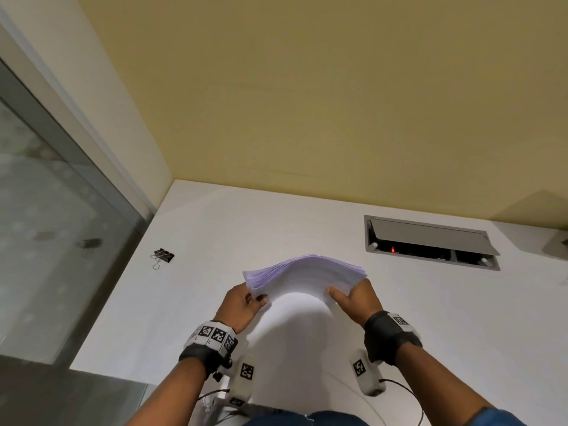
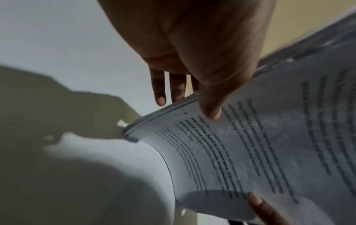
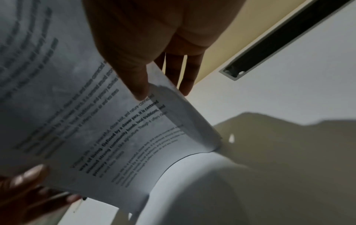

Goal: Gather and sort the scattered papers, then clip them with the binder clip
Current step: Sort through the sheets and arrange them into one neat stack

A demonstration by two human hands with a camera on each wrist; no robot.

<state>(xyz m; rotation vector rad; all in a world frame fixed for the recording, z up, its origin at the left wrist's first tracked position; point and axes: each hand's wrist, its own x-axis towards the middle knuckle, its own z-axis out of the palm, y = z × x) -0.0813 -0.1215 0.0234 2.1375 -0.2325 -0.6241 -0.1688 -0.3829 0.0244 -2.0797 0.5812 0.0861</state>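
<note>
A stack of printed white papers (image 1: pixel 304 276) hangs above the white table (image 1: pixel 215 229), arched upward in the middle. My left hand (image 1: pixel 247 298) grips its left end, thumb on the near face and fingers behind. My right hand (image 1: pixel 349 295) grips the right end the same way. The left wrist view shows the printed underside of the papers (image 2: pixel 260 144) with my thumb (image 2: pixel 210 109) pressed on it. In the right wrist view the papers (image 3: pixel 100 121) curl under my thumb (image 3: pixel 140 89). A black binder clip (image 1: pixel 163 256) with silver handles lies on the table, far left of the stack.
A recessed grey cable box (image 1: pixel 430 241) with its lid half open sits in the table at the back right. A yellow wall (image 1: pixel 307 87) stands behind the table. A glass partition (image 1: pixel 46 226) runs along the left edge.
</note>
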